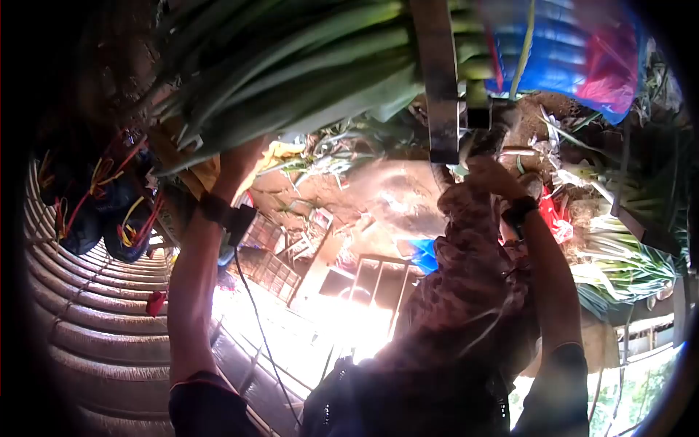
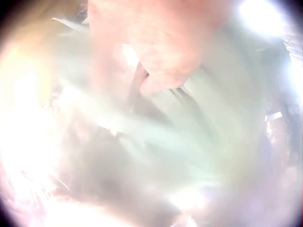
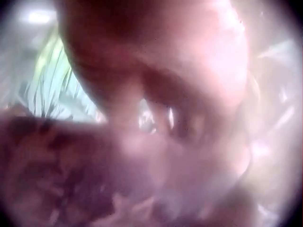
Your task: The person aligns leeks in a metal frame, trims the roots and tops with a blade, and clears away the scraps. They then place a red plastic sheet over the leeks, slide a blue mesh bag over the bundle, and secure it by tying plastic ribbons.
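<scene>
Long green leaves [image 1: 313, 80] lie in a large bundle across the top of the head view. The left hand [image 1: 244, 160] reaches up under their lower left edge and is partly hidden by them. In the left wrist view, the left hand [image 2: 158, 42] has its fingers curled at pale green leaves [image 2: 213, 127], gripping them; the picture is hazy. The right hand [image 1: 491, 177] rests at the knee of the patterned trousers [image 1: 466, 255], beside the end of a metal bar [image 1: 440, 87]. From the right wrist, the right hand [image 3: 161, 61] touches the patterned fabric [image 3: 71, 175] with lowered fingers.
Blue and red plastic [image 1: 568, 58] lies at the upper right, above more leafy stalks [image 1: 626, 262]. Dark bundles with red and yellow ties [image 1: 127, 233] stand at left near ridged sheeting [image 1: 109, 328]. Crates [image 1: 269, 273] and a blue scrap [image 1: 422, 255] lie on the ground.
</scene>
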A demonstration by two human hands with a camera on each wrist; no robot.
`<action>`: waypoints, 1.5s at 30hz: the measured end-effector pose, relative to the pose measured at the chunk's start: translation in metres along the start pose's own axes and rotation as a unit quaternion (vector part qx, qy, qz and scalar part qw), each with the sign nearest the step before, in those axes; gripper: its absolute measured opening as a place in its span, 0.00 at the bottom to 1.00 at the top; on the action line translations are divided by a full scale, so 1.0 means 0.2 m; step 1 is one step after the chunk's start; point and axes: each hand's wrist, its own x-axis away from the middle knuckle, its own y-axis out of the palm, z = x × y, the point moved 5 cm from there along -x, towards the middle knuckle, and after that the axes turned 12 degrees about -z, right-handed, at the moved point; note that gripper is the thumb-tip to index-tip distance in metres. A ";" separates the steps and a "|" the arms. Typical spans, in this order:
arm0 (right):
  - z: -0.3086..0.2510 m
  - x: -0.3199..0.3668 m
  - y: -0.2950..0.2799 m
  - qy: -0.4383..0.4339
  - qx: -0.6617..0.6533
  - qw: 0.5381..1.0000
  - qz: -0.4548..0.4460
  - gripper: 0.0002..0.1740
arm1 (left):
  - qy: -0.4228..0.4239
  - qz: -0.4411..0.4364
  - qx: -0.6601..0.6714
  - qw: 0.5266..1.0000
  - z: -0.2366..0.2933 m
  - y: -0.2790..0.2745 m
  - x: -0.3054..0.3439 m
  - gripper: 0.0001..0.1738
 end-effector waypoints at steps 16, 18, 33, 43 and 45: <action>0.30 -0.11 0.69 0.174 0.118 0.953 0.216 0.50 | -0.103 -0.029 0.137 0.985 -0.10 0.07 0.03 0.23; 0.49 -0.06 0.86 0.086 0.232 0.930 0.271 0.51 | 0.056 0.016 -0.035 0.998 -0.03 0.03 0.02 0.23; -1.55 0.01 0.68 -0.125 0.471 0.782 0.389 0.42 | -0.113 0.179 0.035 0.977 0.10 0.09 0.02 0.10; -2.31 -0.71 0.45 0.044 0.691 0.665 0.279 0.78 | -0.187 0.001 0.810 0.555 -0.10 0.47 0.04 0.24; -2.25 -0.81 0.38 0.058 0.718 0.642 0.261 0.77 | -0.198 0.016 0.795 0.572 -0.14 0.75 -0.04 0.30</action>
